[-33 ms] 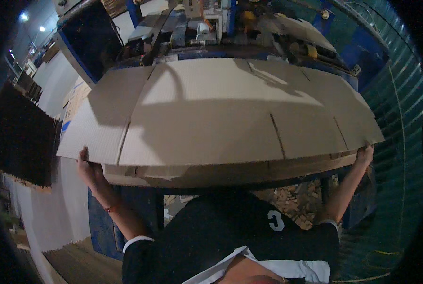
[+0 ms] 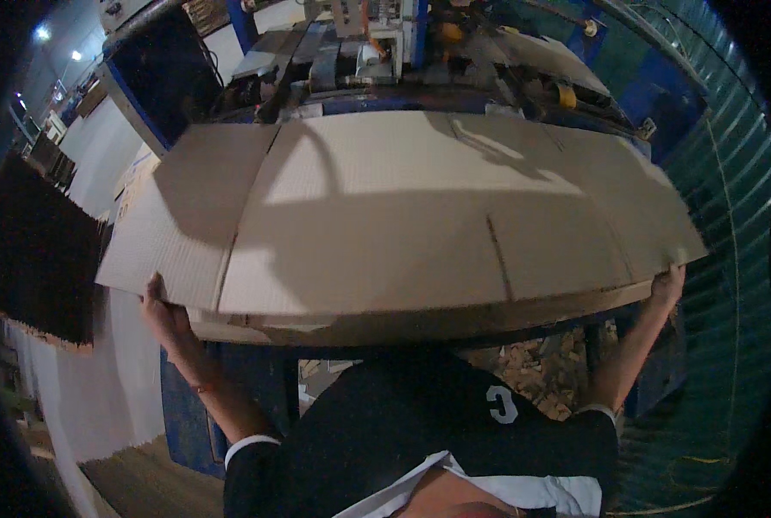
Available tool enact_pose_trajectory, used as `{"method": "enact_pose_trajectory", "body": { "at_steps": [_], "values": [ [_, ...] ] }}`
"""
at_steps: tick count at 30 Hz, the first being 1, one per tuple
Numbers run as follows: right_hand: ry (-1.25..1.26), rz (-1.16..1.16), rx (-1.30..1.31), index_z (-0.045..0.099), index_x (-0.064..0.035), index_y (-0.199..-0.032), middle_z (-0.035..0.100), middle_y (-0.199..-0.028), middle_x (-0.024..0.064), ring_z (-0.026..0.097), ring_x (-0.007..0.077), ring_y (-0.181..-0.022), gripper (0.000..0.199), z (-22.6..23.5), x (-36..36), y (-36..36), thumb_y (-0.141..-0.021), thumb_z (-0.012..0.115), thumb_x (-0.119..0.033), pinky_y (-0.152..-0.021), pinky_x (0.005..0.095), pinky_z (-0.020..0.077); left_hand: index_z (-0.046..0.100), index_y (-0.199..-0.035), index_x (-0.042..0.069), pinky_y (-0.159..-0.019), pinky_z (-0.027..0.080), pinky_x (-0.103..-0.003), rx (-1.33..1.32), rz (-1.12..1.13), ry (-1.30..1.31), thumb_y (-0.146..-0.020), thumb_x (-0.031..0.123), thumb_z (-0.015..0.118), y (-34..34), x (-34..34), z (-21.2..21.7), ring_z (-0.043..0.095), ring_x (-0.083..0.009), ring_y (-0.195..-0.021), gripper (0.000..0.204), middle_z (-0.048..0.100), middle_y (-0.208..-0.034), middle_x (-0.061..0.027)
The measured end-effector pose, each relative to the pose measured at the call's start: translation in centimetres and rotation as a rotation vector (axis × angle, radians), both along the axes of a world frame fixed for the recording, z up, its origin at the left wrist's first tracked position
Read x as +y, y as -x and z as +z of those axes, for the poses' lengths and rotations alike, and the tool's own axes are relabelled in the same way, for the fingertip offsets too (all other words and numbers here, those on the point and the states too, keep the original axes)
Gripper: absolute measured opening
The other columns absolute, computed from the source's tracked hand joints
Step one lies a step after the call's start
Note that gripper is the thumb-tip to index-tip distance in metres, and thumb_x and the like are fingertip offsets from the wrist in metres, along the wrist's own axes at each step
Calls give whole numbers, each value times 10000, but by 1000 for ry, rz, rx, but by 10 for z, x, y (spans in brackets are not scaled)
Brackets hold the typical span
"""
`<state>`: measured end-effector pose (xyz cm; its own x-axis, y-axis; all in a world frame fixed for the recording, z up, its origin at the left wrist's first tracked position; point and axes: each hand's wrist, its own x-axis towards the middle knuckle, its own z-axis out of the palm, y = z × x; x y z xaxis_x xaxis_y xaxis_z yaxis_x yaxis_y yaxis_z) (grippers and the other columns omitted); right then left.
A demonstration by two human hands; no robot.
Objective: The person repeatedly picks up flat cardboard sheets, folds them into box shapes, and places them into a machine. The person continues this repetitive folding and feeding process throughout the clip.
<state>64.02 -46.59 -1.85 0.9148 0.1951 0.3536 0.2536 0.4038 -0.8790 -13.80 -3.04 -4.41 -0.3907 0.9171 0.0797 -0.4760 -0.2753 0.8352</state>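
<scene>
A wide, flat cardboard sheet (image 2: 377, 237), with creases and slots cut into it, stretches across the middle of the view. Its near left corner is pinched in my left hand (image 2: 166, 315), thumb on top and the other fingers beneath. My right hand (image 2: 667, 285) grips the near right corner; the sheet partly hides its fingers. Under the near edge shows more cardboard (image 2: 420, 326), resting on a dark blue machine table. The sheet's far edge lies close to the machine's front bar.
Beyond the sheet stands a blue machine (image 2: 368, 99) with belts and rollers. Dark stacked cardboard (image 2: 40, 250) rises at the left. Cardboard scraps (image 2: 536, 371) lie below the table on the right. A green corrugated wall (image 2: 730, 285) runs along the right side.
The cardboard sheet has shifted slightly toward me, its near edge now lower over the cardboard beneath. Both hands keep their hold and have barely moved.
</scene>
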Motion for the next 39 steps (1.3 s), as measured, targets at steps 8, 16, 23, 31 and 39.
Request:
{"method": "enact_pose_trajectory", "body": {
  "at_steps": [8,16,23,31,39],
  "values": [
    [700,-359,-678,588,-35,-1062,614,-1012,108,580,265,-935,292,26,42,244,-775,549,7,-844,378,452,540,-1092,-31,-895,410,-362,639,-59,-24,-841,132,558,-67,-85,13,541,-242,-996,299,573,-1066,-114],
    [861,369,-1225,640,-155,-1020,613,-1081,76,569,279,-1024,353,-8,93,275,-696,616,-18,-904,429,437,567,-1195,144,-1037,296,-451,1816,-652,-706,-752,73,519,-162,-112,39,410,-295,-1235,451,452,-1326,-120],
    [949,645,-1193,614,-118,-1084,493,-1268,105,422,304,-1206,364,-2,118,241,-727,665,-165,-994,453,355,530,-1244,166,-1054,257,-467,1867,-666,-694,-799,114,465,-164,-95,41,380,-301,-1257,452,425,-1348,-116],
    [1102,663,-1446,534,-136,-1210,444,-1321,96,344,307,-1266,561,9,207,193,-740,625,-430,-1032,452,289,447,-1310,162,-1038,278,-480,1884,-490,-744,-764,69,533,-198,-22,32,383,-339,-1233,561,407,-1349,-141],
    [1101,555,-1606,501,-148,-1238,454,-1316,68,414,287,-1217,630,7,254,168,-742,584,-527,-980,448,336,434,-1309,129,-993,368,-412,1697,-382,-790,-663,62,700,-209,22,26,410,-341,-1211,702,405,-1343,-156]
  ]
}}
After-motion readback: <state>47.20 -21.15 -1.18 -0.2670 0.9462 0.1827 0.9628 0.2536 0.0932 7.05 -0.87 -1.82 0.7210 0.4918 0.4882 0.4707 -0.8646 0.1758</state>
